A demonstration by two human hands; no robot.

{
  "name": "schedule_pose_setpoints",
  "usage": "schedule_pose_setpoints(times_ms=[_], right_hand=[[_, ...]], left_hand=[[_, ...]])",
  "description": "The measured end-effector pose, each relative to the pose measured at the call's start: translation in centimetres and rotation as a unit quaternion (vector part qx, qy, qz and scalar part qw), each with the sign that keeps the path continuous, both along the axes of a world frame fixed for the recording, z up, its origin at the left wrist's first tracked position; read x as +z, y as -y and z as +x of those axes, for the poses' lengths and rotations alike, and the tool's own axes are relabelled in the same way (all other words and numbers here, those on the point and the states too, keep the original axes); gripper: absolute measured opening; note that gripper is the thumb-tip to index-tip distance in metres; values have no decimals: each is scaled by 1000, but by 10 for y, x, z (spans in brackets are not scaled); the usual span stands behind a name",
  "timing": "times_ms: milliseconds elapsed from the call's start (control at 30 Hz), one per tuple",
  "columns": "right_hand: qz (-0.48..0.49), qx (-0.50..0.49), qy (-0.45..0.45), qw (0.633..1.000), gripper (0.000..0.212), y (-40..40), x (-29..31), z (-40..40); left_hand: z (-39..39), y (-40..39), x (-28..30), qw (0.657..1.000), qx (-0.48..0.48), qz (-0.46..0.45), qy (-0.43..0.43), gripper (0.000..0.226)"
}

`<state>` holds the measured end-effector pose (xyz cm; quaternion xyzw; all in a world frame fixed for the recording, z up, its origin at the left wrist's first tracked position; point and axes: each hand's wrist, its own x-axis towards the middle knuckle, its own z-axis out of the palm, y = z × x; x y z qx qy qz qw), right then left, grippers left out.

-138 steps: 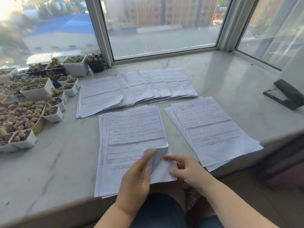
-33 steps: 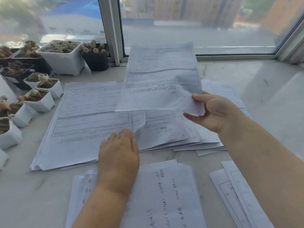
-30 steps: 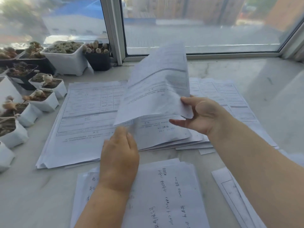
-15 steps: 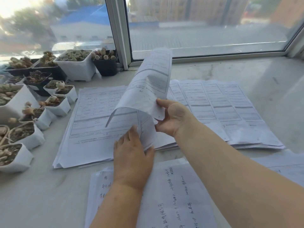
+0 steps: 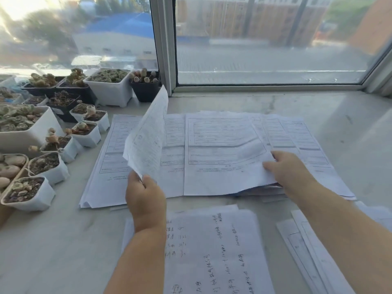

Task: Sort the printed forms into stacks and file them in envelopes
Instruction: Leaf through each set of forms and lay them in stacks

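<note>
Printed forms lie fanned across the marble sill in overlapping stacks [image 5: 222, 158]. My left hand [image 5: 146, 198] pinches the lower corner of one printed sheet [image 5: 148, 139] and holds it up on edge, tilted over the leftmost stack [image 5: 110, 166]. My right hand [image 5: 286, 168] grips the right edge of the top sheet of the middle stack, fingers curled under it. Closer to me lies a stack turned face down with handwritten notes [image 5: 212, 247]. Another stack of forms [image 5: 305, 247] sits at the lower right, partly hidden by my right arm.
Many small white and black pots of succulents [image 5: 53, 145] crowd the left side of the sill, right beside the leftmost stack. The window frame [image 5: 165, 45] rises behind the papers. Bare marble [image 5: 350, 115] lies to the right and at the near left.
The lifted sheet passed from my right hand to my left, which now holds it up at the left. My right hand moved right and took the edge of the middle stack's top sheet.
</note>
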<state>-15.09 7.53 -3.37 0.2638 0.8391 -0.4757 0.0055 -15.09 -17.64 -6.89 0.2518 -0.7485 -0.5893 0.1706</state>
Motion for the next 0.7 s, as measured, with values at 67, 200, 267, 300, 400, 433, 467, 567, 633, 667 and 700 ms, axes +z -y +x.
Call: schedule_pose_setpoints(times_ms=[67, 200, 267, 300, 400, 433, 467, 567, 633, 667, 700], right_hand=[[105, 39, -44, 993, 18, 5, 6, 4], [96, 64, -111, 987, 21, 37, 19, -8], [60, 73, -109, 989, 22, 57, 17, -18], [37, 79, -101, 991, 21, 65, 13, -23], [9, 99, -50, 994, 19, 76, -5, -35], [12, 100, -33, 994, 19, 76, -11, -37], [10, 101, -18, 995, 19, 75, -16, -39], [-5, 118, 23, 993, 18, 72, -21, -42], [21, 146, 52, 988, 26, 66, -19, -44], [51, 145, 56, 987, 29, 63, -16, -43], [79, 128, 48, 987, 32, 57, -11, -41]], left_hand=[[0, -1, -2, 1000, -7, 7, -10, 19], [2, -3, -5, 998, -26, -22, -49, 26], [4, -6, -3, 996, -38, -50, -70, 35], [6, -8, -3, 993, -48, -67, -88, 40], [7, -11, -5, 975, -143, -109, -133, 56], [7, -11, -7, 966, -195, -115, -125, 60], [7, -11, -8, 955, -243, -128, -109, 60], [4, -11, -13, 931, -308, -189, -58, 53], [3, -12, -14, 918, -320, -229, -53, 36], [2, -13, -14, 910, -321, -257, -48, 25], [0, -15, -15, 904, -322, -278, -36, 17]])
